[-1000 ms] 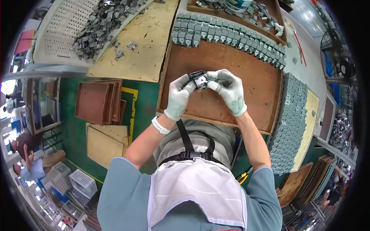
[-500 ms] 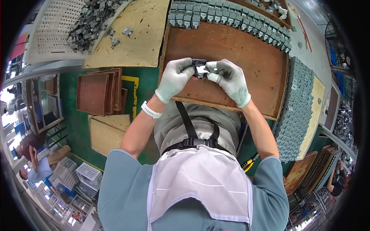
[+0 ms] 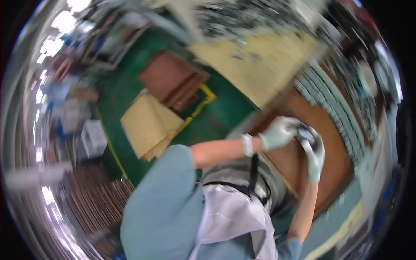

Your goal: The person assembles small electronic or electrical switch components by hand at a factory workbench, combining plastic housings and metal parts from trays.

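A small dark block-shaped part (image 3: 305,131) is held between my two gloved hands, over the brown wooden tray (image 3: 331,175). My left hand (image 3: 279,132) grips it from one side with its fingertips, a white band on the wrist behind. On the other side my right hand (image 3: 316,157) has its fingers closed round the same part. Motion blur hides the part's details and the exact finger positions. Rows of grey block-shaped parts (image 3: 336,115) line the tray's far side.
Left of the tray, a pale board (image 3: 264,65) bears a few loose metal pieces. Many grey parts (image 3: 242,19) lie heaped beyond it. On the green floor stand stacked brown trays (image 3: 171,76) and pale boards (image 3: 149,123). More stacked trays (image 3: 97,199) are at lower left.
The whole view has swung to the left and blurred, so my hands and the tray now appear further right. Both hands still hold the dark part between them.
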Tool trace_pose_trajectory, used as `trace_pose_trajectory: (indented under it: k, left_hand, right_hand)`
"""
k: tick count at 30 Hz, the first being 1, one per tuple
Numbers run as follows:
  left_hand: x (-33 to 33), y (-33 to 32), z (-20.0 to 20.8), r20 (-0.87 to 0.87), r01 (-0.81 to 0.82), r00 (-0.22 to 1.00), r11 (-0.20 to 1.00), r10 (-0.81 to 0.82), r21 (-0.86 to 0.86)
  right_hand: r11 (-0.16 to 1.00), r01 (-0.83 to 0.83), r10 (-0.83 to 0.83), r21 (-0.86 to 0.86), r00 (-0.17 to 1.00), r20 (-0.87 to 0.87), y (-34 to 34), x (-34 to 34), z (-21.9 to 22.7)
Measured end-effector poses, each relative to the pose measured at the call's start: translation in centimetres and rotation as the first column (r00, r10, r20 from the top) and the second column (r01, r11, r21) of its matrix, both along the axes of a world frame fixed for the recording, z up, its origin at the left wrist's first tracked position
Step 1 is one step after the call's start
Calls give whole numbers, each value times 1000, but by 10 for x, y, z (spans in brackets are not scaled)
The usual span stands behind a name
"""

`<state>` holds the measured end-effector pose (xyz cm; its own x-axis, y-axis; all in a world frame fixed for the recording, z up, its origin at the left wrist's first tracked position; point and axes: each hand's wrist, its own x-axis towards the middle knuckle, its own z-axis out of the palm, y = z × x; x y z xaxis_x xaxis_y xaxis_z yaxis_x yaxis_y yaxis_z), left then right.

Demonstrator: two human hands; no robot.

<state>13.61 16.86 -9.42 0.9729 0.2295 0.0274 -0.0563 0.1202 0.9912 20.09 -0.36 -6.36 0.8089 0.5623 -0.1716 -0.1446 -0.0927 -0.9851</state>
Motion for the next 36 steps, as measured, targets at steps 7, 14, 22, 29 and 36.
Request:
trace_pose_trajectory:
  k: [7,14,22,29,36]
  left_hand:
    - [7,-8,3,119,-224,970,972,214,76]
    - [12,61,-18,-104,115,989,987,-103,116]
    - [-2,53,7,-234,33,972,997,-14,76]
    - [52,135,-12,272,-390,917,514,291,764]
    - [81,249,-79,-9,5,982,23,187,1000]
  right_hand:
    - [972,205,-164,-112,940,298,30,0,-22]
    - [895,310,-80,-320,818,570,54,50,-15]
    - [730,506,105,-460,582,807,81,97,-59]
    - [691,548,17,-472,640,768,8,52,-22]
    - [673,581,113,-457,530,841,-121,45,5]
